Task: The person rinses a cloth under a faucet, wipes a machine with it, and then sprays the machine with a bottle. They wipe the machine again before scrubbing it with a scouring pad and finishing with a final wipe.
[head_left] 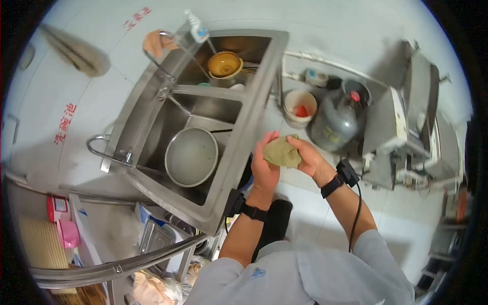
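Both hands hold a crumpled greenish-tan cloth [282,152] between them, just right of the sink's edge. My left hand [266,161] grips the cloth's left side, and my right hand [308,156] has its thumb over the upper right side. Each wrist wears a black strap with a small device. To the left is a double-basin steel sink [247,107]. Its nearer basin holds a round metal basin [191,157] filled with cloudy liquid. Stacked yellow-brown bowls [224,65] sit in the farther basin.
Two faucets curve over the sink's left side, with an orange cloth [158,42] on one. A spray bottle [196,26] stands behind. Beyond my hands are a white bucket [300,108] and a large grey jug [335,122]. A steel rack [122,267] is at lower left.
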Demonstrator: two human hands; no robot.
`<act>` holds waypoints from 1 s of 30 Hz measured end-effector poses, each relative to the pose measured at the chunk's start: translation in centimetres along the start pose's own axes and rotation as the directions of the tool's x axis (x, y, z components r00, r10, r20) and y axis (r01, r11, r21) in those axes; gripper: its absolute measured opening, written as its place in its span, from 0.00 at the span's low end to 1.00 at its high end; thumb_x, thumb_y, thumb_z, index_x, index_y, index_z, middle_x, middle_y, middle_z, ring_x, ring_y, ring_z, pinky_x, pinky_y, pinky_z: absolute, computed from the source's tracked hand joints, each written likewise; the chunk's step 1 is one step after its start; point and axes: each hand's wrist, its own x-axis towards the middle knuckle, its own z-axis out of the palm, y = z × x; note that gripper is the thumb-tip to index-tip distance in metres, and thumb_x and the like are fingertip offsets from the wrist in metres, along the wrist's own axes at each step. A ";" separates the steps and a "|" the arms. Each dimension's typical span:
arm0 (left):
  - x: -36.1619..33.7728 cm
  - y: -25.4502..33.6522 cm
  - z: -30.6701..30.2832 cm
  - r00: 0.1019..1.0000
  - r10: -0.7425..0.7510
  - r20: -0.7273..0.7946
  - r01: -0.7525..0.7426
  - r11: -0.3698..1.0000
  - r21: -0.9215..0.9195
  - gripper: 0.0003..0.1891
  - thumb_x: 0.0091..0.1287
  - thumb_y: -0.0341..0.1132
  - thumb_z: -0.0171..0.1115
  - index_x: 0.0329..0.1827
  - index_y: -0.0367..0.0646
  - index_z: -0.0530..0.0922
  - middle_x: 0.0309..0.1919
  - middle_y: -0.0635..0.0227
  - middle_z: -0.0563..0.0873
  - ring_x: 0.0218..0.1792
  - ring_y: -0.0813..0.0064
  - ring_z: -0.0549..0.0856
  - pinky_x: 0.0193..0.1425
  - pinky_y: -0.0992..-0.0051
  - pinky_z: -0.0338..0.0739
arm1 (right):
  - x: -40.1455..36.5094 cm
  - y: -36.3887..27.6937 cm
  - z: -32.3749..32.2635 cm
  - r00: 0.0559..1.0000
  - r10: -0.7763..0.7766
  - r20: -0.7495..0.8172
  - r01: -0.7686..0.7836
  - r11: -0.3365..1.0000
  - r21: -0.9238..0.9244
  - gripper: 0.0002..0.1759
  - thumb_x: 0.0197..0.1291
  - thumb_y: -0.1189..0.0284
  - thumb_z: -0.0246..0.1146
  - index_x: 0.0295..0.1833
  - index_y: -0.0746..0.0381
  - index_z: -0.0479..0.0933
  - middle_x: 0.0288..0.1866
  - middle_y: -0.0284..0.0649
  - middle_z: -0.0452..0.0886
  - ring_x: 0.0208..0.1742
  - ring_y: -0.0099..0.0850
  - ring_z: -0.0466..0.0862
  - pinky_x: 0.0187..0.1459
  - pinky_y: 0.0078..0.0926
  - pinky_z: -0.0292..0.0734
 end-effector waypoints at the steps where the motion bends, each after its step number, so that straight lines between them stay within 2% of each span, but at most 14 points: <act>1: 2.1 1.3 -0.2 0.999 0.001 -0.032 -0.004 0.996 -0.088 0.25 0.69 0.47 0.33 0.60 0.38 0.61 0.57 0.61 0.70 0.59 0.67 0.67 0.64 0.67 0.58 | 1.8 -1.5 1.0 0.998 0.034 0.050 -0.035 0.999 0.021 0.18 0.59 0.66 0.55 0.51 0.66 0.68 0.47 0.40 0.75 0.48 0.32 0.77 0.50 0.29 0.73; 3: 6.3 3.5 -0.4 0.994 0.013 -0.106 -0.039 0.968 -0.247 0.25 0.68 0.48 0.32 0.62 0.39 0.58 0.57 0.61 0.70 0.58 0.66 0.68 0.63 0.66 0.60 | 5.6 -3.6 2.9 0.992 0.044 0.114 -0.040 0.999 -0.036 0.18 0.58 0.67 0.55 0.51 0.66 0.67 0.48 0.41 0.75 0.48 0.32 0.77 0.50 0.29 0.74; 4: 8.8 4.6 -0.5 0.993 0.047 -0.111 -0.075 0.962 -0.262 0.25 0.68 0.48 0.32 0.62 0.39 0.58 0.57 0.61 0.70 0.58 0.66 0.68 0.63 0.66 0.60 | 8.0 -5.2 4.3 0.984 0.026 0.178 -0.014 0.998 -0.067 0.18 0.58 0.68 0.56 0.51 0.67 0.67 0.48 0.41 0.74 0.49 0.32 0.76 0.49 0.29 0.74; 9: 17.4 7.9 -1.1 0.921 0.142 -0.364 -0.275 0.897 -0.346 0.22 0.68 0.45 0.36 0.60 0.40 0.58 0.54 0.61 0.70 0.55 0.62 0.70 0.61 0.62 0.62 | 18.8 -10.1 7.5 0.969 0.130 0.209 -0.077 0.966 -0.245 0.18 0.57 0.74 0.54 0.54 0.67 0.65 0.50 0.41 0.73 0.50 0.32 0.76 0.50 0.29 0.74; 12: 22.6 9.4 -2.9 0.892 0.196 -0.407 -0.345 0.878 -0.333 0.21 0.68 0.44 0.37 0.58 0.40 0.59 0.53 0.60 0.70 0.54 0.62 0.70 0.60 0.62 0.63 | 23.4 -12.6 10.4 0.953 0.120 0.280 -0.038 0.958 -0.283 0.17 0.57 0.75 0.55 0.52 0.67 0.66 0.49 0.41 0.73 0.49 0.32 0.76 0.49 0.30 0.74; 17: 30.0 11.6 -5.4 0.776 0.256 -0.576 -0.435 0.879 -0.195 0.20 0.68 0.45 0.37 0.57 0.41 0.61 0.53 0.60 0.70 0.53 0.63 0.70 0.59 0.62 0.64 | 35.7 -13.4 10.6 0.965 0.155 0.210 -0.070 0.929 -0.363 0.12 0.55 0.76 0.56 0.46 0.67 0.69 0.46 0.41 0.74 0.44 0.31 0.77 0.43 0.31 0.75; 22: 37.9 13.1 -8.6 0.657 0.306 -0.689 -0.528 0.839 -0.132 0.21 0.68 0.46 0.38 0.57 0.41 0.63 0.54 0.60 0.70 0.55 0.63 0.70 0.60 0.63 0.63 | 45.1 -15.6 12.3 0.872 0.348 0.344 -0.195 0.892 -0.408 0.14 0.53 0.74 0.57 0.47 0.65 0.69 0.47 0.41 0.74 0.47 0.32 0.76 0.44 0.29 0.73; 24: 40.0 12.7 -9.5 0.625 0.334 -0.705 -0.538 0.839 -0.079 0.22 0.68 0.46 0.39 0.59 0.40 0.62 0.56 0.61 0.68 0.56 0.63 0.69 0.61 0.64 0.61 | 45.5 -16.1 12.6 0.868 0.229 0.441 0.086 0.805 -0.587 0.15 0.55 0.73 0.56 0.50 0.61 0.70 0.49 0.40 0.73 0.52 0.33 0.73 0.50 0.28 0.68; 25: 41.3 12.3 -10.4 0.609 0.324 -0.724 -0.526 0.848 -0.063 0.22 0.68 0.46 0.39 0.59 0.40 0.62 0.56 0.61 0.68 0.56 0.63 0.69 0.61 0.64 0.61 | 46.1 -15.5 12.2 0.816 0.192 0.545 0.281 0.693 -0.664 0.18 0.56 0.71 0.55 0.53 0.59 0.68 0.51 0.39 0.72 0.55 0.34 0.70 0.55 0.29 0.63; 26: 42.4 11.7 -11.4 0.644 0.361 -0.675 -0.578 0.807 -0.120 0.22 0.68 0.46 0.39 0.59 0.40 0.62 0.56 0.62 0.68 0.56 0.64 0.69 0.62 0.64 0.61 | 46.7 -15.0 11.7 0.821 0.210 0.531 0.250 0.704 -0.665 0.18 0.56 0.71 0.55 0.53 0.59 0.68 0.51 0.39 0.72 0.55 0.34 0.70 0.55 0.29 0.63; 27: 43.3 10.8 -12.2 0.671 0.400 -0.625 -0.625 0.759 -0.185 0.22 0.68 0.45 0.39 0.59 0.40 0.62 0.57 0.63 0.68 0.56 0.65 0.68 0.62 0.65 0.61 | 46.9 -14.9 11.4 0.660 -0.069 0.748 0.713 0.370 -0.595 0.19 0.56 0.71 0.55 0.54 0.62 0.67 0.50 0.40 0.71 0.53 0.33 0.70 0.53 0.29 0.65; 28: 44.1 10.4 -10.8 0.660 0.383 -0.646 -0.621 0.763 -0.181 0.22 0.68 0.45 0.39 0.59 0.40 0.62 0.57 0.63 0.68 0.56 0.65 0.68 0.62 0.65 0.61 | 47.6 -14.9 10.8 0.332 -0.192 0.923 0.927 -0.113 -0.357 0.20 0.57 0.71 0.54 0.54 0.64 0.66 0.49 0.41 0.71 0.51 0.32 0.71 0.52 0.29 0.66; 29: 44.9 9.4 -9.2 0.630 0.379 -0.678 -0.597 0.795 -0.110 0.22 0.68 0.45 0.40 0.59 0.40 0.62 0.58 0.64 0.67 0.57 0.66 0.68 0.62 0.66 0.61 | 51.6 -13.7 10.0 0.550 -0.194 0.812 0.826 0.266 -0.496 0.18 0.60 0.68 0.51 0.54 0.64 0.65 0.53 0.45 0.69 0.55 0.35 0.68 0.56 0.31 0.61; 30: 45.9 9.0 -7.3 0.602 0.379 -0.703 -0.564 0.825 -0.038 0.22 0.68 0.45 0.41 0.60 0.41 0.62 0.58 0.65 0.67 0.57 0.66 0.68 0.62 0.66 0.60 | 52.8 -14.7 10.4 0.570 -0.188 0.800 0.811 0.286 -0.511 0.18 0.60 0.68 0.51 0.54 0.64 0.65 0.53 0.45 0.69 0.55 0.35 0.68 0.56 0.31 0.61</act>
